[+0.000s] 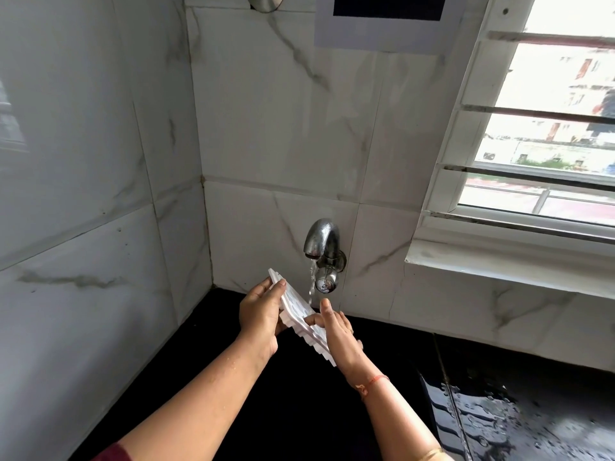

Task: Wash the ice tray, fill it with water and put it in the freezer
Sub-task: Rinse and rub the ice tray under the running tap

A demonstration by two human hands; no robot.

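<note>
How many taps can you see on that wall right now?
1: the tap is on the back wall beside the window, running onto the ice tray held by the left hand and right hand.

ice tray point(301, 322) cells blurred, perhaps holding water

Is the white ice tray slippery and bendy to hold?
Probably slippery: water from the tap runs onto the ice tray. Likely light, since the left hand props it tilted. It looks fairly stiff, staying straight between both hands.
</note>
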